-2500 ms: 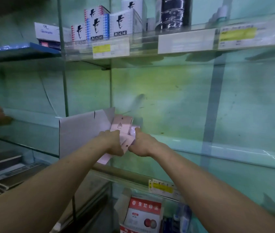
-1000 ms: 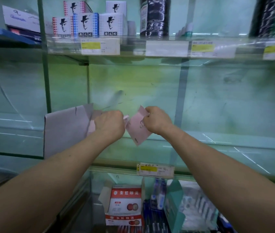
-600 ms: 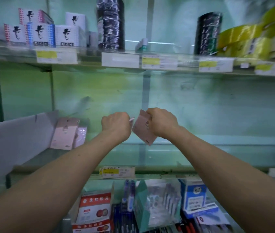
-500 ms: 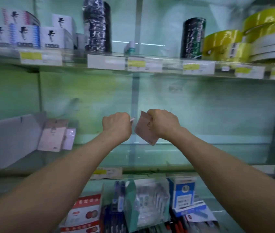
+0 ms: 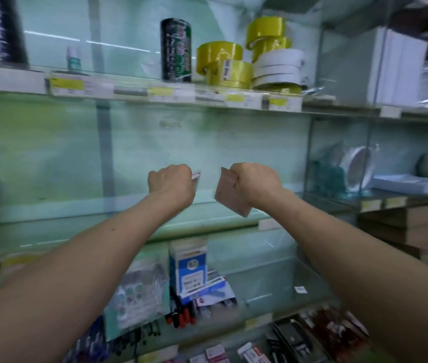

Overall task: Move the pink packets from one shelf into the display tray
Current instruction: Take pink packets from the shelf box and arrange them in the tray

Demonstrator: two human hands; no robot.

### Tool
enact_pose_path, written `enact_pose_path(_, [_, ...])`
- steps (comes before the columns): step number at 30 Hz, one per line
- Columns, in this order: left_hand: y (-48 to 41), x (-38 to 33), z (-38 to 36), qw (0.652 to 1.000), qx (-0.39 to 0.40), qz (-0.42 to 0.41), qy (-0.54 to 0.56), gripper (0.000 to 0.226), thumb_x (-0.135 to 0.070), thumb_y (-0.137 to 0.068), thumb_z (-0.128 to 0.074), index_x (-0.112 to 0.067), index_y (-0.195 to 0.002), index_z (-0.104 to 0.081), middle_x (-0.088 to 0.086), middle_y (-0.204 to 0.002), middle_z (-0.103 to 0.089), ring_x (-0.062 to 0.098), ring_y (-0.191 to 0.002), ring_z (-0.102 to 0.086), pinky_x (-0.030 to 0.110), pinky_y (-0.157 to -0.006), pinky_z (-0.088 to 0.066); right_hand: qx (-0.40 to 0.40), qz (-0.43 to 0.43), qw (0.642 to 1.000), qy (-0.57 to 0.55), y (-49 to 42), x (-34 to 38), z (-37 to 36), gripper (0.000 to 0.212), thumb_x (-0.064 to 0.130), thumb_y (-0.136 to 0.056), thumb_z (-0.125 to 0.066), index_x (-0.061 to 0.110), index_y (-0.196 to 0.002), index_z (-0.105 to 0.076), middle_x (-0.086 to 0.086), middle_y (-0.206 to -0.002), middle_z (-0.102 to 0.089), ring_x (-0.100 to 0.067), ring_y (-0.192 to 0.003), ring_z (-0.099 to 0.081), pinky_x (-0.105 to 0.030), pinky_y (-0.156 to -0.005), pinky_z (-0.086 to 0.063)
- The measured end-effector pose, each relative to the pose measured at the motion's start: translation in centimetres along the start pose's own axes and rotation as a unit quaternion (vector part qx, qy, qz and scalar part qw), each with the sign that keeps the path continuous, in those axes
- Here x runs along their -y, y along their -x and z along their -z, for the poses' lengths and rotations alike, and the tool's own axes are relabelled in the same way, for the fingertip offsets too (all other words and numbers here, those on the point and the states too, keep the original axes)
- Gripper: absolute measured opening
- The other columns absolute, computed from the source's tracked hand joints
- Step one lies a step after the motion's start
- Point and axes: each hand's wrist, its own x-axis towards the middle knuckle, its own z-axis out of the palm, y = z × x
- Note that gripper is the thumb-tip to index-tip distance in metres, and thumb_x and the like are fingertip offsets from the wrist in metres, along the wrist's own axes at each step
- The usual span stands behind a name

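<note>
Currently: hands parted. Left hand [image 5: 171, 184] and right hand [image 5: 256, 183], nearly touching a moment ago, are now clearly apart and level in front of the glass shelf [image 5: 63, 218]. The view has swung right, so the grey card tray and the packets leaning in it have left the picture.
Right hand: clamped on one pink packet [image 5: 230, 197], which hangs tilted below its thumb side.
Left hand: fisted on a thin pale sliver [image 5: 196, 176], probably a second packet seen edge-on.
Status, judged: items in transit, none set down; no display tray identifiable in view, destination likely further right.
</note>
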Motion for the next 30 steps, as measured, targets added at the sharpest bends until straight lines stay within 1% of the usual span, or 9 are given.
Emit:
enact_pose_path(2, [0.6, -2.6, 0.0, 1.000, 0.000, -0.013, 0.009, 0.024, -0.032, -0.098, -0.040, -0.016, -0.082, -0.049, 0.012, -0.102, -0.064, 0.032, -0.093, -0.059, 0.031, -0.073, -0.031, -0.004, -0.016, 1.000, 0.010, 1.0, -2.4, 0.4, 0.022, 0.012, -0.085, -0.046, 0.014, -0.102, -0.060, -0.007, -0.099, -0.065, -0.028, -0.080, -0.052, -0.026, -0.057, -0.029])
enact_pose_path(5, [1.8, -6.7, 0.2, 0.999, -0.001, -0.034, 0.021, 0.030, -0.034, -0.099, -0.037, -0.014, -0.085, -0.055, 0.012, -0.100, -0.064, 0.033, -0.091, -0.058, 0.031, -0.072, -0.032, -0.007, -0.032, 0.999, 0.034, 3.0, -6.1, 1.0, 0.023, 0.013, -0.084, -0.047, 0.015, -0.102, -0.061, -0.005, -0.096, -0.067, -0.027, -0.086, -0.061, -0.025, -0.051, -0.029])
enact_pose_path(8, [3.2, -11.1, 0.2, 0.997, 0.010, -0.062, 0.038, 0.029, -0.034, -0.099, -0.038, -0.015, -0.087, -0.056, 0.013, -0.103, -0.064, 0.034, -0.095, -0.058, 0.031, -0.073, -0.032, -0.001, -0.055, 0.997, 0.045, 5.7, -9.9, 2.2, 0.022, 0.012, -0.085, -0.048, 0.014, -0.101, -0.062, -0.005, -0.097, -0.067, -0.028, -0.089, -0.061, -0.026, -0.055, -0.031])
enact_pose_path(11, [4.4, -15.1, 0.2, 0.995, 0.029, -0.085, 0.047, 0.025, -0.032, -0.099, -0.038, -0.016, -0.086, -0.053, 0.013, -0.107, -0.064, 0.034, -0.098, -0.058, 0.030, -0.073, -0.030, 0.004, -0.073, 0.995, 0.068, 8.4, -13.2, 3.5, 0.021, 0.012, -0.086, -0.048, 0.014, -0.102, -0.062, -0.006, -0.100, -0.067, -0.028, -0.085, -0.058, -0.027, -0.059, -0.033])
enact_pose_path(16, [6.2, -20.9, -0.2, 0.989, 0.049, -0.126, 0.062, 0.021, -0.027, -0.098, -0.038, -0.016, -0.083, -0.048, 0.016, -0.107, -0.063, 0.035, -0.098, -0.058, 0.033, -0.076, -0.032, 0.013, -0.119, 0.990, 0.070, 12.4, -18.4, 5.1, 0.028, 0.017, -0.088, -0.047, 0.013, -0.112, -0.060, -0.011, -0.112, -0.064, -0.033, -0.103, -0.060, -0.031, -0.072, -0.037])
enact_pose_path(19, [6.5, -23.9, -1.0, 0.985, 0.061, -0.146, 0.063, 0.024, -0.031, -0.098, -0.039, -0.014, -0.091, -0.056, 0.014, -0.109, -0.064, 0.035, -0.100, -0.058, 0.033, -0.077, -0.034, 0.019, -0.144, 0.986, 0.086, 14.3, -21.1, 5.7, 0.031, 0.018, -0.088, -0.049, 0.015, -0.117, -0.060, -0.012, -0.114, -0.063, -0.033, -0.105, -0.060, -0.032, -0.072, -0.038])
enact_pose_path(22, [6.8, -26.9, -1.7, 0.982, 0.069, -0.167, 0.061, 0.029, -0.034, -0.098, -0.041, -0.012, -0.099, -0.060, 0.014, -0.112, -0.063, 0.034, -0.103, -0.058, 0.033, -0.079, -0.036, 0.020, -0.159, 0.982, 0.098, 16.0, -23.5, 6.4, 0.033, 0.013, -0.088, -0.045, 0.016, -0.118, -0.058, -0.012, -0.116, -0.063, -0.033, -0.106, -0.059, -0.035, -0.077, -0.042])
enact_pose_path(25, [6.8, -29.9, -2.4, 0.978, 0.078, -0.181, 0.067, 0.029, -0.032, -0.097, -0.043, -0.012, -0.106, -0.062, 0.014, -0.118, -0.062, 0.034, -0.109, -0.057, 0.033, -0.086, -0.040, 0.031, -0.184, 0.976, 0.110, 16.9, -26.0, 6.6, 0.032, 0.009, -0.086, -0.046, 0.015, -0.114, -0.060, -0.012, -0.112, -0.064, -0.033, -0.103, -0.060, -0.033, -0.074, -0.041])
enact_pose_path(30, [6.0, -35.1, -4.3, 0.970, 0.087, -0.208, 0.087, 0.031, -0.037, -0.096, -0.046, -0.014, -0.109, -0.062, 0.012, -0.119, -0.063, 0.032, -0.111, -0.058, 0.034, -0.087, -0.041, 0.044, -0.224, 0.967, 0.115, 17.1, -30.7, 5.8, 0.029, 0.008, -0.084, -0.051, 0.015, -0.109, -0.064, -0.010, -0.111, -0.064, -0.033, -0.102, -0.060, -0.031, -0.069, -0.040])
